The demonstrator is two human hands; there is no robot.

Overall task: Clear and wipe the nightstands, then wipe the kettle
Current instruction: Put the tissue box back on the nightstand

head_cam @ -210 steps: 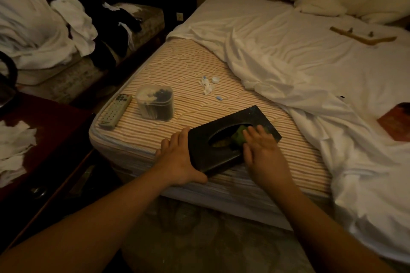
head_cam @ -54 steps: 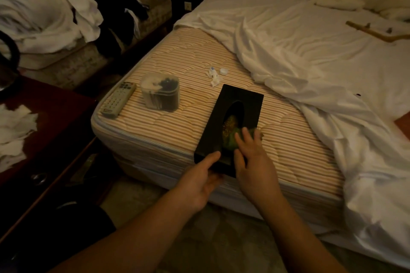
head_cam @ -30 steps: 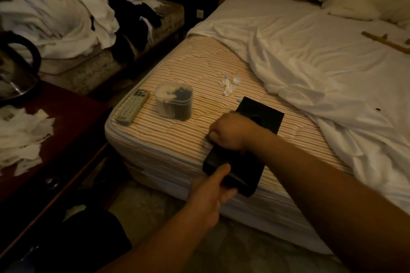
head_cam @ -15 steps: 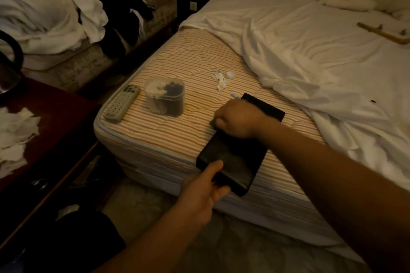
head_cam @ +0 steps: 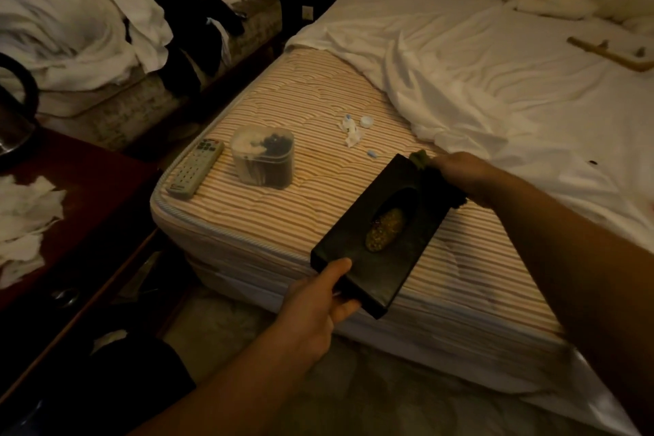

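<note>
Dim bedroom, striped bare mattress (head_cam: pixel 318 110) corner in front. Left hand (head_cam: pixel 315 308) grips the near end of the black tissue box cover (head_cam: pixel 357 251), thumb on top, fingers curled beneath. Right hand (head_cam: pixel 460 173) holds a green cloth (head_cam: pixel 421 157) bunched against the cover's far corner. Half a second ago that hand pressed on the cover's top; now the oval opening shows. Beside it lie a remote (head_cam: pixel 196 172), a clear plastic container (head_cam: pixel 263 156) and small scraps (head_cam: pixel 352 126). Kettle (head_cam: pixel 14 106) and torn tissues (head_cam: pixel 24 219) sit on the nightstand (head_cam: pixel 88 195) at left
</note>
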